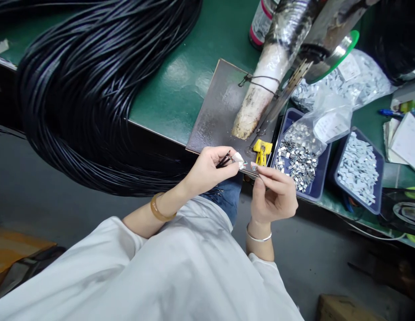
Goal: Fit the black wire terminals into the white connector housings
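My left hand is closed around the end of a thin black cable. Fine coloured wires stick out past its fingertips, beside a white wrap that seems to sit on a finger. Facing it a short gap away, my right hand pinches a small metallic piece, too tiny to make out fully. Just beyond the right fingertips lies a yellow tool on the edge of a dark board.
A large bundle of black cables hangs over the green table on the left. Blue bins hold small metal parts and pale parts. A wrapped post, a bottle and plastic bags stand behind.
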Tool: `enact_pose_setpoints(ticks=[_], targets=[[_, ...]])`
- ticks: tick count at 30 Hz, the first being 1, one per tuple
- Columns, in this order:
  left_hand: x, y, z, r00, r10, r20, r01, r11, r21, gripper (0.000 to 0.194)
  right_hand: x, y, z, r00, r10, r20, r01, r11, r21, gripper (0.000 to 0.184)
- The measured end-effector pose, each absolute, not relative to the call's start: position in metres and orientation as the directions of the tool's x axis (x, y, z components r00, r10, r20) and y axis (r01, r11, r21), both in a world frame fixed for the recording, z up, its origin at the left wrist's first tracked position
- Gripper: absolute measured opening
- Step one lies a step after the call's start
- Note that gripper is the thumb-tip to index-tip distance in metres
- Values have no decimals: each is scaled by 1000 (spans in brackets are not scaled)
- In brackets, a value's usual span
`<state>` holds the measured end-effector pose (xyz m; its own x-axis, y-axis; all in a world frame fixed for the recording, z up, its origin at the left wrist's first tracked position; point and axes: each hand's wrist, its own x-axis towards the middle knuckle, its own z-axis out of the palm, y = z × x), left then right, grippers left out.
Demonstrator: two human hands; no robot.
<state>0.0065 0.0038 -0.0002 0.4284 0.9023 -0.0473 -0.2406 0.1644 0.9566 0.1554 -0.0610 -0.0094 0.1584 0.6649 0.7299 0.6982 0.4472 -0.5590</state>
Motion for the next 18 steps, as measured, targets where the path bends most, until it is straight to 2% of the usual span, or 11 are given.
enact_pose_setpoints(ticks=[2, 8, 18], targets=[[6, 4, 0, 430, 901, -58, -229, 170, 958, 18, 155, -61, -10, 120, 660, 741, 716, 459, -526, 22], [6, 6, 0, 401, 914, -60, -235, 166, 958, 15, 156, -56, -9, 147, 698, 701, 734, 398, -550, 24], [6, 5, -1, 466, 884, -46, -218, 165, 962, 14, 160, -54, -8, 17, 782, 623, 732, 415, -541, 19]])
